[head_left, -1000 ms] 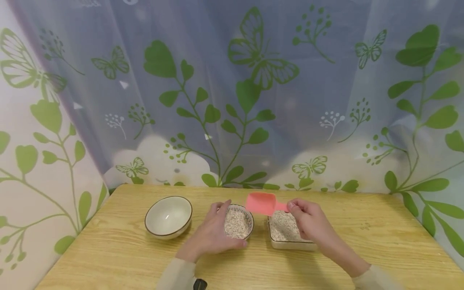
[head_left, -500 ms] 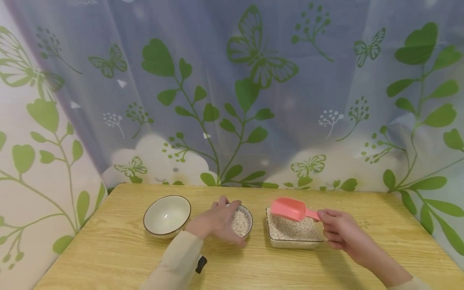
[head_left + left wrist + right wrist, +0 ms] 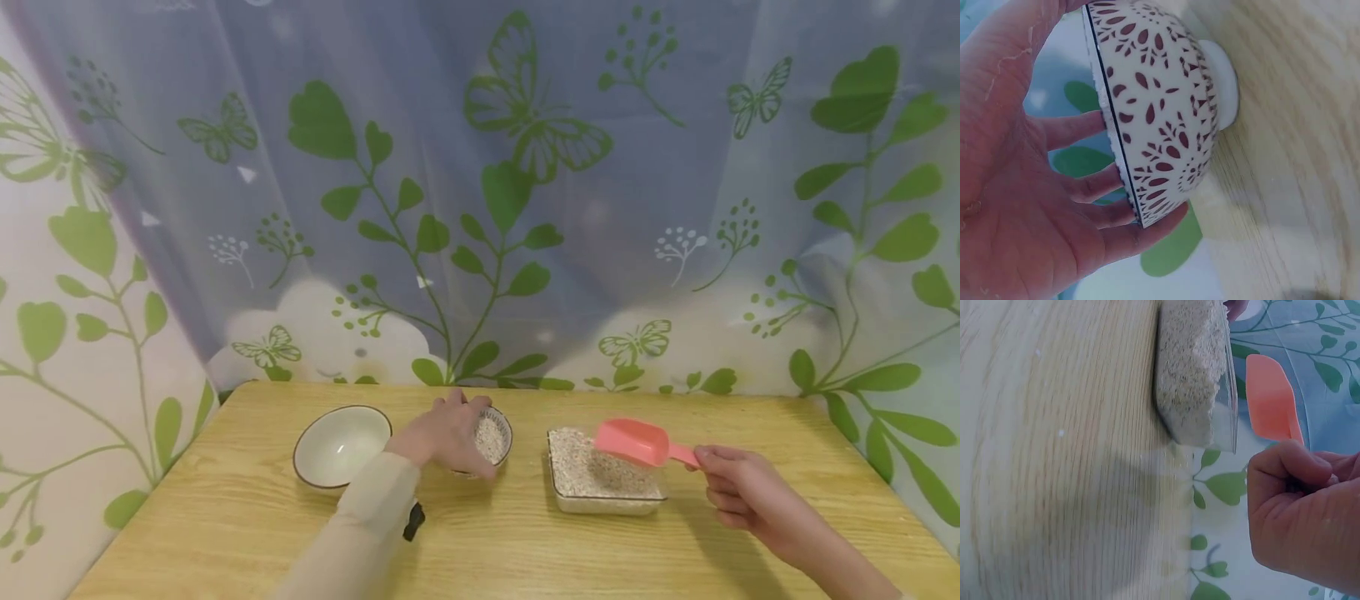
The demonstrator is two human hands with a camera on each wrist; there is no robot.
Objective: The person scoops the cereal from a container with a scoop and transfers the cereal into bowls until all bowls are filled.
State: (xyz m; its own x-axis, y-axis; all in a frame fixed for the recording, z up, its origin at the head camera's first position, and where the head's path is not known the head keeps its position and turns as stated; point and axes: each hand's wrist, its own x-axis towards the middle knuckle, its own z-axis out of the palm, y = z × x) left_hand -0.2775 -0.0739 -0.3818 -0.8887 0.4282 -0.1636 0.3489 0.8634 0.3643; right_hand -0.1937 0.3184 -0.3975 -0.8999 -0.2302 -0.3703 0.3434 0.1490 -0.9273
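My left hand (image 3: 448, 433) reaches over a small bowl (image 3: 492, 437) of oat flakes, thumb and fingers spread around its rim. In the left wrist view this bowl (image 3: 1154, 106) shows a dark-red petal pattern outside and a white foot close to the table. My right hand (image 3: 757, 492) pinches the handle of a pink scoop (image 3: 633, 442). The scoop hangs tilted above a clear, dark-rimmed rectangular box (image 3: 611, 505) filled with oat flakes (image 3: 581, 462). In the right wrist view, the scoop (image 3: 1269, 397) is beyond the curled right hand (image 3: 1307, 512), clear of the box.
A larger cream bowl (image 3: 341, 446) with a dark rim stands to the left, partly behind the left forearm. A black strap end (image 3: 414, 521) hangs by the left sleeve (image 3: 367, 508). Behind the wooden table (image 3: 487, 550) hangs a leaf-and-butterfly curtain (image 3: 450, 208).
The right hand and scoop have moved right, from beside the small bowl to over the box. My left hand has turned over the small bowl, which has shifted slightly back and left.
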